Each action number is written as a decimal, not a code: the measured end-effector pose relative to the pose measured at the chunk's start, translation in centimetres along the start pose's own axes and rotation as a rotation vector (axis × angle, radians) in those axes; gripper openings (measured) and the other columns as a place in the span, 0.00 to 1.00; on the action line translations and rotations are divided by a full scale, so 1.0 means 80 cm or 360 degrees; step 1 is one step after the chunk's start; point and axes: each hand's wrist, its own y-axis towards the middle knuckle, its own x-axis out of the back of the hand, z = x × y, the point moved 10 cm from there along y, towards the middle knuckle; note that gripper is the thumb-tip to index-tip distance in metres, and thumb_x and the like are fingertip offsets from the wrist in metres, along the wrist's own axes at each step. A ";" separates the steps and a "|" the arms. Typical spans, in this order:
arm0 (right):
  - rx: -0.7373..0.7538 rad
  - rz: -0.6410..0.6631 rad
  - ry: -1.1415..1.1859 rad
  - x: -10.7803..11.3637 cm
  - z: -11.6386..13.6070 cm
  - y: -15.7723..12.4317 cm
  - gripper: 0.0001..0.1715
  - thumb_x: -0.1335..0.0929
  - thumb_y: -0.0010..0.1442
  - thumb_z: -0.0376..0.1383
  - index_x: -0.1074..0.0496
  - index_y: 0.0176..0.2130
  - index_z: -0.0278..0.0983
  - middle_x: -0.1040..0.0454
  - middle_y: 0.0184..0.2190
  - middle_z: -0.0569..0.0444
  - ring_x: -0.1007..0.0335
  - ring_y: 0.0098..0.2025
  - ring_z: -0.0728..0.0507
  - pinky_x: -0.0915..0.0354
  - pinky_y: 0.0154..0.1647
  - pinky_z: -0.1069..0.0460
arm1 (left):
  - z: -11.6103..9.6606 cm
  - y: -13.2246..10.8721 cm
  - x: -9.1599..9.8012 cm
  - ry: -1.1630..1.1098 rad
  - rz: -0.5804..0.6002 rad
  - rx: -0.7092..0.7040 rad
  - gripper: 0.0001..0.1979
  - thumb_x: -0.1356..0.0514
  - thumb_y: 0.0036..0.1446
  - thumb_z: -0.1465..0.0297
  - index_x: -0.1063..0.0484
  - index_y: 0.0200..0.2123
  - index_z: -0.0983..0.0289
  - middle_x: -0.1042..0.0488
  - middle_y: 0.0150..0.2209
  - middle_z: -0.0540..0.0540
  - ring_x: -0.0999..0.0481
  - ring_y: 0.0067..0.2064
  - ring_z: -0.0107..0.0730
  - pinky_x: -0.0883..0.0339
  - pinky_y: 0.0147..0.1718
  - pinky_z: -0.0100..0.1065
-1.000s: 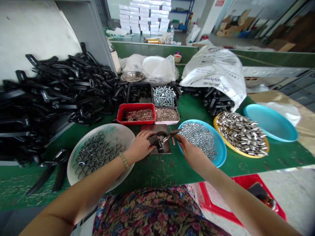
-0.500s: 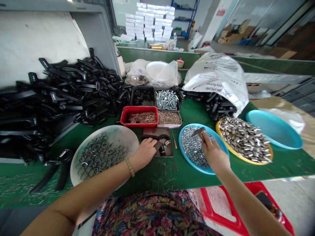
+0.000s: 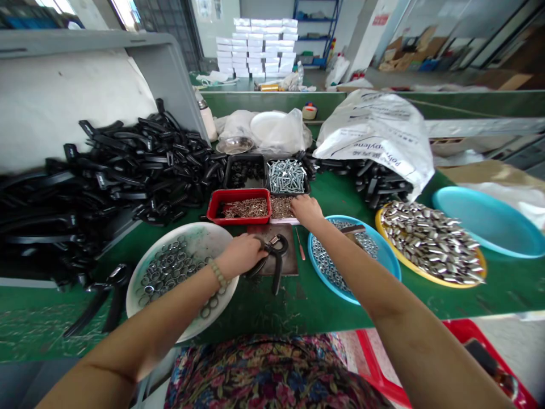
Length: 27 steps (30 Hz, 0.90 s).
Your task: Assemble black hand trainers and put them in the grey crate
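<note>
My left hand (image 3: 240, 255) is closed round a black two-handled hand grip (image 3: 276, 258) with a small metal spring at its head. It is held over a flat metal plate (image 3: 290, 238), one handle pointing toward me. My right hand (image 3: 307, 210) reaches into a shallow tray of tiny metal parts (image 3: 281, 207); its fingers are bent together at the tips, and what they pinch is hidden. A hammer (image 3: 353, 229) lies on the nuts in a blue basin (image 3: 313, 258), partly behind my right forearm.
A white basin of metal rings (image 3: 145, 324) stands at left, near a heap of black handles (image 3: 140, 153). A red tray of pins (image 3: 217, 213), a box of screws (image 3: 287, 175), a small screwdriver (image 3: 300, 245) and a yellow basin of metal sleeves (image 3: 430, 241) are around.
My right hand has let go of the hammer on the blue basin and moved left and forward to the tiny parts. My left hand has turned the hand grip on the plate.
</note>
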 end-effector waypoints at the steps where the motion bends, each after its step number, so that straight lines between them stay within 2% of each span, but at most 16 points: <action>1: 0.0013 -0.0002 0.0007 -0.002 0.002 0.005 0.14 0.39 0.63 0.34 0.27 0.42 0.30 0.27 0.43 0.38 0.36 0.49 0.37 0.43 0.46 0.47 | 0.002 0.016 0.010 0.0035 -0.0049 -0.0010 0.15 0.45 0.59 0.60 0.26 0.32 0.66 0.26 0.37 0.61 0.28 0.40 0.42 0.36 0.40 0.39; 4: 0.0028 -0.0020 0.0033 -0.003 0.004 0.009 0.14 0.39 0.63 0.32 0.27 0.41 0.30 0.27 0.43 0.38 0.36 0.49 0.38 0.44 0.47 0.48 | -0.002 0.082 0.050 0.0090 -0.0303 -0.0011 0.14 0.47 0.61 0.63 0.26 0.37 0.66 0.27 0.41 0.61 0.30 0.44 0.42 0.39 0.42 0.39; 5: 0.0020 -0.0031 0.0045 -0.001 0.003 0.009 0.13 0.39 0.63 0.32 0.28 0.41 0.30 0.27 0.44 0.38 0.36 0.49 0.38 0.43 0.47 0.48 | -0.005 0.107 0.056 0.0107 -0.0325 0.0003 0.13 0.47 0.61 0.65 0.26 0.37 0.66 0.27 0.43 0.62 0.31 0.46 0.43 0.40 0.42 0.41; 8: -0.0038 -0.0073 0.0108 0.005 -0.005 0.008 0.13 0.40 0.62 0.32 0.29 0.42 0.30 0.26 0.41 0.39 0.33 0.46 0.38 0.42 0.44 0.49 | -0.016 0.165 0.049 0.0111 -0.0275 0.0000 0.11 0.45 0.59 0.67 0.25 0.33 0.67 0.27 0.42 0.62 0.33 0.47 0.46 0.44 0.43 0.44; 10: -0.0074 -0.0101 0.0184 0.006 -0.013 0.010 0.13 0.40 0.62 0.32 0.29 0.43 0.31 0.25 0.38 0.40 0.31 0.42 0.39 0.41 0.42 0.49 | -0.022 0.183 0.039 0.0091 -0.0271 -0.0017 0.10 0.44 0.59 0.67 0.26 0.32 0.67 0.26 0.40 0.61 0.33 0.46 0.46 0.45 0.43 0.45; 16: -0.0044 -0.0191 0.0539 0.005 -0.027 0.007 0.12 0.39 0.59 0.29 0.27 0.39 0.34 0.24 0.38 0.45 0.30 0.41 0.43 0.37 0.43 0.50 | -0.009 0.184 0.030 0.0052 -0.0372 -0.0003 0.12 0.48 0.62 0.69 0.26 0.34 0.65 0.25 0.40 0.60 0.32 0.46 0.43 0.47 0.43 0.44; 19: 0.0031 -0.0209 0.0720 0.008 -0.007 -0.021 0.12 0.38 0.59 0.29 0.27 0.38 0.36 0.23 0.38 0.50 0.28 0.41 0.45 0.35 0.43 0.51 | -0.001 0.185 0.032 0.0025 -0.0399 0.0008 0.13 0.49 0.63 0.70 0.26 0.34 0.65 0.24 0.38 0.59 0.31 0.45 0.41 0.47 0.43 0.43; 23: 0.0070 -0.0137 0.1054 0.003 0.032 -0.071 0.10 0.36 0.59 0.32 0.27 0.40 0.38 0.22 0.35 0.55 0.27 0.33 0.48 0.32 0.35 0.53 | 0.002 0.185 0.035 -0.0028 -0.0409 0.0011 0.14 0.49 0.63 0.68 0.25 0.34 0.64 0.23 0.36 0.58 0.28 0.43 0.40 0.45 0.44 0.42; 25: 0.0056 -0.0118 0.1175 -0.003 0.046 -0.084 0.08 0.36 0.59 0.32 0.28 0.39 0.37 0.22 0.34 0.55 0.27 0.30 0.49 0.32 0.32 0.54 | 0.004 0.180 0.037 -0.0059 -0.0419 0.0036 0.14 0.49 0.64 0.66 0.25 0.36 0.65 0.23 0.35 0.58 0.27 0.42 0.39 0.43 0.43 0.40; 27: 0.0062 -0.0135 0.1139 -0.008 0.054 -0.087 0.05 0.35 0.59 0.32 0.29 0.36 0.37 0.22 0.32 0.55 0.28 0.30 0.49 0.33 0.32 0.54 | 0.008 0.172 0.039 -0.0092 -0.0426 0.0057 0.16 0.50 0.64 0.64 0.25 0.39 0.66 0.23 0.36 0.59 0.25 0.40 0.36 0.40 0.42 0.37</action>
